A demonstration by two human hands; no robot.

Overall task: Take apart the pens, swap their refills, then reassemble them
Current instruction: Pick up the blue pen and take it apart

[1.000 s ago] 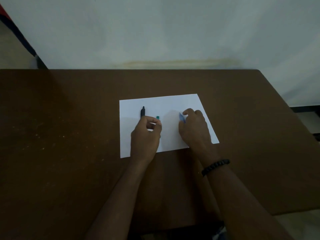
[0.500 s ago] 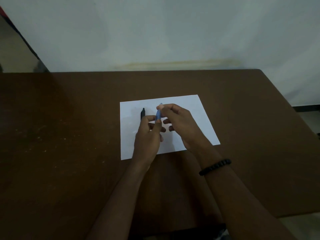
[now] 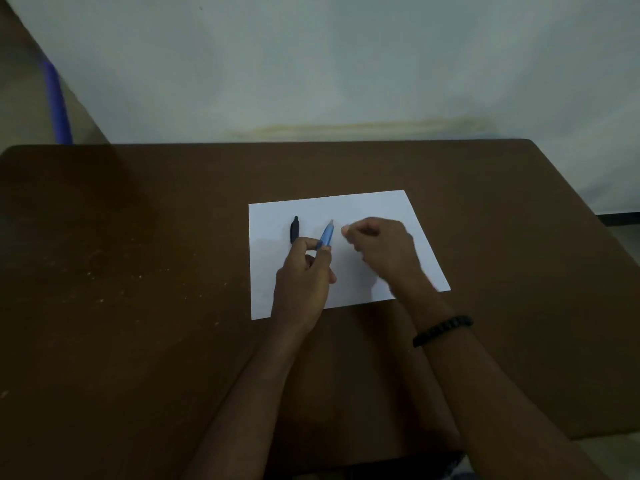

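A white sheet of paper (image 3: 363, 209) lies on the brown table (image 3: 138, 271). A black pen (image 3: 294, 229) rests on the left part of the sheet, pointing away from me. My left hand (image 3: 301, 282) pinches a blue pen (image 3: 326, 234) between thumb and fingertips, holding it tilted up above the paper, just right of the black pen. My right hand (image 3: 381, 251) hovers over the sheet to the right of the blue pen and apart from it. Its fingers are curled, and I see nothing in them.
A black bead bracelet (image 3: 443, 330) sits on my right wrist. A pale wall (image 3: 346, 64) rises behind the table's far edge. A blue strip (image 3: 57, 102) shows at the far left beyond the table.
My right hand brought the blue pen to my left hand, let go of it and drew back to the right. My left hand now holds the blue pen alone. The black pen stayed put.
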